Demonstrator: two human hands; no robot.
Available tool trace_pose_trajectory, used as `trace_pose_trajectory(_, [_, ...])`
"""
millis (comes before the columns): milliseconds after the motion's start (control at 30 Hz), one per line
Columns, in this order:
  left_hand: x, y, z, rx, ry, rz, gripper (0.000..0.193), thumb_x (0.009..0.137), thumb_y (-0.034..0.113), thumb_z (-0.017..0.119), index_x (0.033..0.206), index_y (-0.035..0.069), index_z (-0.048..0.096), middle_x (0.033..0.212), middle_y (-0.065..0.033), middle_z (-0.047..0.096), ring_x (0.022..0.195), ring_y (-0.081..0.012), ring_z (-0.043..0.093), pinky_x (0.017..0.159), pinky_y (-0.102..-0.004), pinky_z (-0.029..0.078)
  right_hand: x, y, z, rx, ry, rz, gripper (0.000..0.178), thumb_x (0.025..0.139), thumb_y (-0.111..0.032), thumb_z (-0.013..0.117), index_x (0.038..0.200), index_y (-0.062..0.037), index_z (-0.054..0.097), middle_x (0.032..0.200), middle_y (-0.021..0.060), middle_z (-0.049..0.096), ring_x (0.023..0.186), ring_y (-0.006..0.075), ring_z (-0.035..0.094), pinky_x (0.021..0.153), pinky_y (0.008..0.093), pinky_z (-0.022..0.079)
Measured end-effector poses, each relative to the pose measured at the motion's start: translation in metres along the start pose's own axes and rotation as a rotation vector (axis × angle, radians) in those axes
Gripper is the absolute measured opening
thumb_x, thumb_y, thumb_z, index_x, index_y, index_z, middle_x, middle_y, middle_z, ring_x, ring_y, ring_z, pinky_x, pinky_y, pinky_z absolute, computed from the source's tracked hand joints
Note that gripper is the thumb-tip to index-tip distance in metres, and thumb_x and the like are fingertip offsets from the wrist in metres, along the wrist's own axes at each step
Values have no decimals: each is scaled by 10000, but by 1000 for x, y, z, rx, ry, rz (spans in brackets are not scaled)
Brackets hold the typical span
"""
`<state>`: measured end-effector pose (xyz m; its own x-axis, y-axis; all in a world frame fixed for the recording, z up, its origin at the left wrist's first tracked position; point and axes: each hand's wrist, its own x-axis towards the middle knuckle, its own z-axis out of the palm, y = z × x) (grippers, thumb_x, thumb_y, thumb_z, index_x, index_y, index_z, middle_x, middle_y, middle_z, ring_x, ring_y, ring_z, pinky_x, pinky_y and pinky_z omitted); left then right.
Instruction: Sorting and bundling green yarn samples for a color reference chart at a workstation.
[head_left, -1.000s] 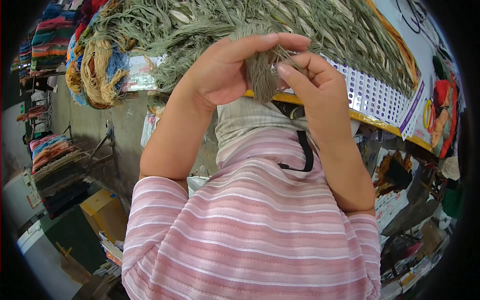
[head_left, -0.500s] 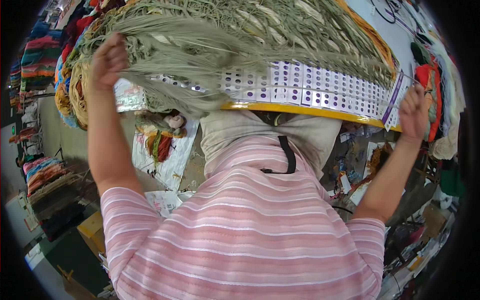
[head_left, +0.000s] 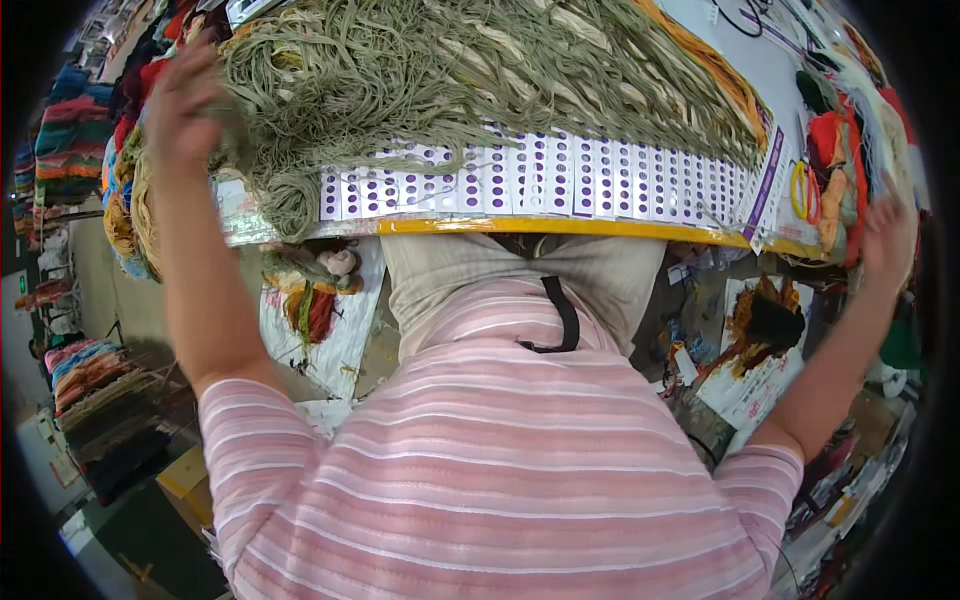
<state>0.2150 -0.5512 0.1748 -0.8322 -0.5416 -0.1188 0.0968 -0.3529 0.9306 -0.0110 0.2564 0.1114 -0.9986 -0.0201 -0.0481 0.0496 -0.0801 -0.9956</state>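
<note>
Sage-green yarn [head_left: 390, 75] in loose skeins covers the far part of the table, heaped thickest at the left. My left hand [head_left: 188, 110] is raised over the table's left side, beside that heap, its fingers looking apart and blurred by motion. A small green coil [head_left: 291, 205] hangs over the near edge close to it. Out at the far right, my right hand [head_left: 884, 235] is smeared beside red and orange yarn [head_left: 835, 180], so its fingers cannot be read. Between the hands, white cards with purple dots [head_left: 520, 180] line the near edge.
Yellow tape [head_left: 570, 226] runs along the table's front edge. Orange-handled scissors [head_left: 803, 192] lie at the right. Dark brown yarn [head_left: 772, 318] rests on a sheet on the floor. Stacked coloured yarn [head_left: 75, 125] stands at the left.
The green strands that were stretched out from my left hand now lie on the table. My left hand has risen away from the near edge; my right hand has swung outward to the right.
</note>
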Motion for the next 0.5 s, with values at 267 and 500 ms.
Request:
trace_pose_trajectory(267, [-83, -222, 117, 291, -507, -594, 375, 856, 154, 625, 1180, -30, 578, 1058, -64, 647, 529, -70, 441, 567, -265, 496, -122, 140, 383, -430, -388, 217, 191, 863, -183, 612, 979, -64, 705, 774, 15, 653, 620, 55, 530, 563, 208, 436])
trace_pose_trajectory(500, [-92, -231, 148, 653, -414, -361, 220, 828, 168, 597, 901, -27, 665, 522, -19, 510, 445, -85, 453, 424, -242, 332, -137, 174, 399, -648, -232, -71, 153, 765, -218, 671, 815, -76, 698, 774, 64, 662, 705, 232, 644, 643, 330, 493])
